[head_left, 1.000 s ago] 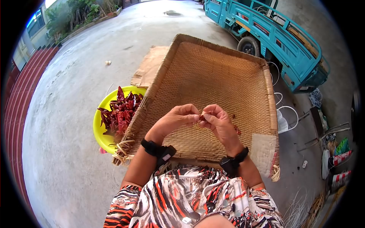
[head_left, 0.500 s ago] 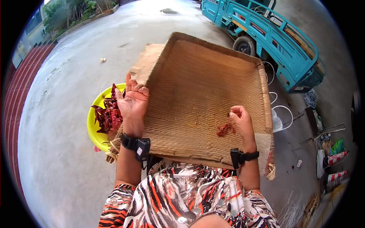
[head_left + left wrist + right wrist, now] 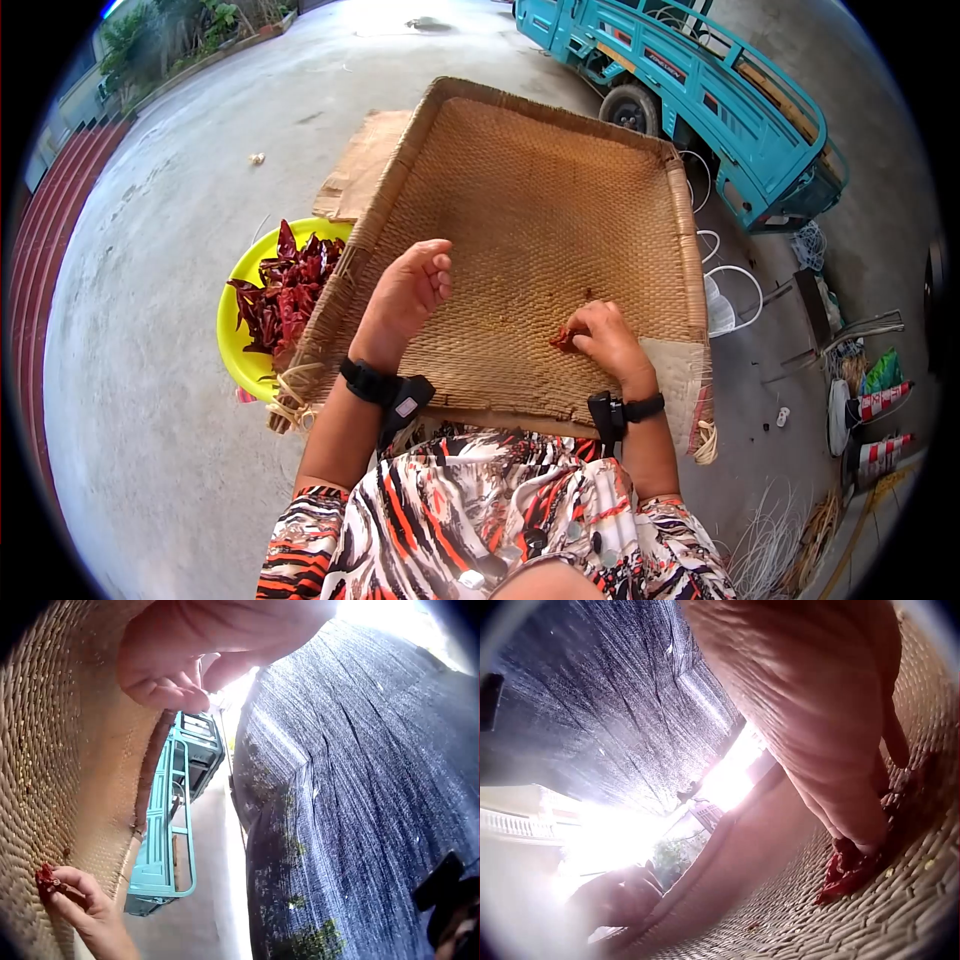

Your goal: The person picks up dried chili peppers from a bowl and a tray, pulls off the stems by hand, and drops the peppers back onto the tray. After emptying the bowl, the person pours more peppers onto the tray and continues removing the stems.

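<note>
Over the near right part of the woven basket tray (image 3: pixel 520 220), my right hand (image 3: pixel 612 338) reaches down and pinches red dried chili pieces (image 3: pixel 563 341). The right wrist view shows the crumpled red chili pieces (image 3: pixel 847 874) under its fingertips, close against the weave. My left hand (image 3: pixel 405 295) is raised over the tray's left side, its fingers loosely curled. In the left wrist view, a gap shows between the thumb and fingers of the left hand (image 3: pixel 202 652), with nothing held. Whole dried red chilies (image 3: pixel 290 290) fill a yellow basin (image 3: pixel 235 345) left of the tray.
A flat piece of cardboard (image 3: pixel 360 165) lies beyond the basin. Past the tray's far right corner stands a blue cargo tricycle (image 3: pixel 720 110). A white bucket-like container (image 3: pixel 722 310) and a metal-framed chair or stand (image 3: pixel 810 320) are to the right. Concrete ground surrounds the tray.
My hands came apart from the tray's middle. The left swung out beside the basin, palm up, then came back over the tray, fingers curling. The right lowered onto the chili pieces on the tray.
</note>
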The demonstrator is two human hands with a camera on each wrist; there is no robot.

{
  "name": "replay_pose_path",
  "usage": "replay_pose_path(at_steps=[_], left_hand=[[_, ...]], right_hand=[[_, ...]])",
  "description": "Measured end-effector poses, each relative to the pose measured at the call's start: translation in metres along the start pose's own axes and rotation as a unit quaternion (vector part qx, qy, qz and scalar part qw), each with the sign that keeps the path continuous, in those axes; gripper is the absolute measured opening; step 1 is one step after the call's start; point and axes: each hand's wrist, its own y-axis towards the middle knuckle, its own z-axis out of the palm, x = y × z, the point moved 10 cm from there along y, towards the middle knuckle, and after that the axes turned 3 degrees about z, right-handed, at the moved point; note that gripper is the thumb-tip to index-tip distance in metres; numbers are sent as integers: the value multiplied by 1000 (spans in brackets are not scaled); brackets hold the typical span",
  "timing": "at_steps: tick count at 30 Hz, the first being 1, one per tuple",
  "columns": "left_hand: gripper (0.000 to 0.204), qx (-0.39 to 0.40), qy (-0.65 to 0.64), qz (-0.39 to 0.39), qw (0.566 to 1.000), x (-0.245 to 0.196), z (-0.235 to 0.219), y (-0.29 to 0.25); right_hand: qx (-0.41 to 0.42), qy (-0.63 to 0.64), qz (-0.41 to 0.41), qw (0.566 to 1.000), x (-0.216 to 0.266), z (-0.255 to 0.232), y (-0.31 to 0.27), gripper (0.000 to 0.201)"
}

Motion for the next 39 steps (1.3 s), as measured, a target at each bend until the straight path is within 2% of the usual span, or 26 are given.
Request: replay_pose_path(at_steps=[1, 2, 4, 6, 8, 13, 16, 19, 22, 25, 28, 31, 34, 37, 38, 39], left_hand=[[17, 23, 32, 7, 999, 1, 7, -1], [17, 46, 64, 14, 997, 2, 15, -4], [19, 27, 173, -15, 984, 10, 23, -11], [21, 49, 304, -12, 951, 17, 34, -14], [26, 95, 381, -29, 919, 28, 45, -17], [35, 183, 406, -27, 895, 39, 64, -25], [34, 210, 388, -22, 897, 39, 73, -29], [29, 186, 392, -26, 901, 36, 72, -29], [26, 189, 372, -24, 909, 35, 69, -29], [22, 210, 290, -56, 932, 33, 75, -32], [19, 211, 222, -97, 947, 35, 75, -36], [16, 200, 163, -99, 961, 34, 74, -33], [13, 148, 103, -62, 982, 25, 63, -24], [12, 97, 25, -14, 995, 8, 54, -19], [12, 88, -6, 5, 996, 1, 54, -18], [16, 128, -11, 69, 989, -13, 55, -16]], right_hand=[[-8, -2, -8, 1000, 2, 0, 1, 20], [2, 61, 7, 998, 1, 2, 4, 18], [23, 187, 37, 981, 2, 9, 10, 14], [22, 243, 72, 967, 13, 10, 13, 15], [18, 266, 83, 960, 31, 4, 17, 19], [8, 268, 59, 962, 68, -1, 26, 32], [-2, 278, 31, 960, 89, -9, 28, 32], [-28, 256, 8, 966, 96, -13, 30, 32], [-25, 313, 6, 950, 96, -10, 30, 30], [-32, 377, -7, 926, 93, -10, 32, 28], [-22, 378, -58, 924, 105, -18, 30, 27], [-20, 413, -43, 909, 99, -14, 33, 29], [-67, 373, -39, 925, 105, -33, 31, 30], [-41, 397, 41, 916, 70, -14, 28, 34], [-47, 391, 55, 918, 60, -13, 27, 34], [-53, 384, 70, 919, 50, -14, 26, 34]])
